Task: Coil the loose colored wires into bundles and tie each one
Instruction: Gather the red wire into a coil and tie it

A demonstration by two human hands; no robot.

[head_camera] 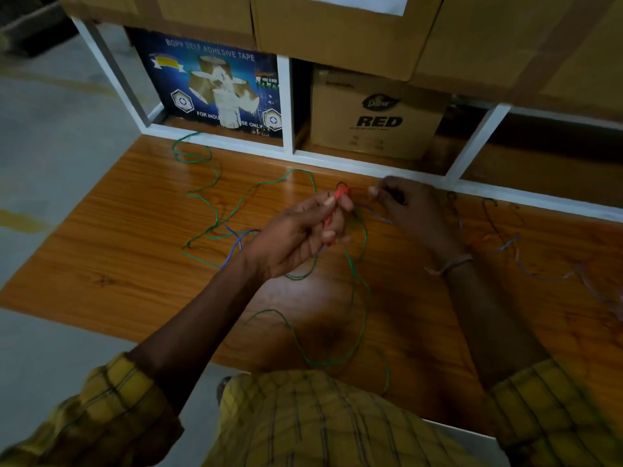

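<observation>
My left hand (303,234) is closed around a small red wire bundle (339,194), held upright above the wooden table (135,257). My right hand (414,210) pinches a thin dark strand right beside the bundle's top. A long green wire (215,210) sprawls loose over the table, looping under both hands and toward my body. Under my left wrist a blue wire (236,235) lies tangled with the green one. To the right, a pale purple wire (526,264) lies loose.
At the table's back stands a white shelf frame (286,106) holding a blue adhesive tape box (209,85) and a brown carton marked RED (377,119). Large cardboard boxes (337,25) sit above. Grey floor lies to the left.
</observation>
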